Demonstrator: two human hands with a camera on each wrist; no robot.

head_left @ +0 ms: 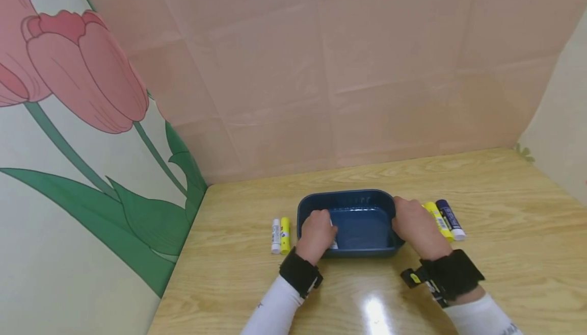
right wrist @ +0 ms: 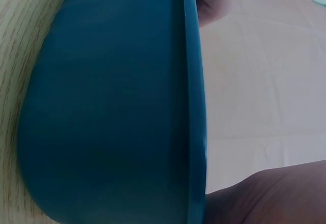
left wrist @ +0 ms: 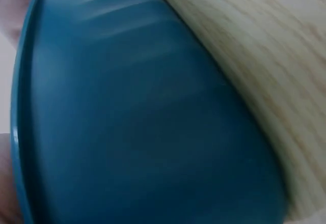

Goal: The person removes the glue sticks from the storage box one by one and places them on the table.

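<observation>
Sleeves: two white sleeves with black wrist straps come in over the near edge of the worktop (head_left: 495, 212).
Left hand: the left hand (head_left: 316, 233) grips the left end of the blue tray (head_left: 362, 200), fingers curled over its rim, with a small white thing just beside the fingertips inside; what it is cannot be told.
Right hand: the right hand (head_left: 415, 225) holds the tray's right end, fingers curled over the rim.
Blue tray: a dark blue, shallow rectangular tray with rounded corners and a glossy inside, sitting on the worktop between the two hands; the wrist views show its smooth outer wall (left wrist: 153, 132) (right wrist: 102, 107) close up against the wood.
Left of the left hand: a white stick (head_left: 275, 235) and a yellow stick (head_left: 285, 234) lie side by side, touching.
Right of the right hand: a yellow stick (head_left: 438, 218) and a dark blue stick (head_left: 450, 218) with a white cap lie side by side, just beside the hand.
Worktop: pale wood grain, with a bright glare spot near the sleeves.
Room: a pink panelled wall (head_left: 367, 70) behind, a cream wall with a painted pink tulip (head_left: 82, 65) to the left.
</observation>
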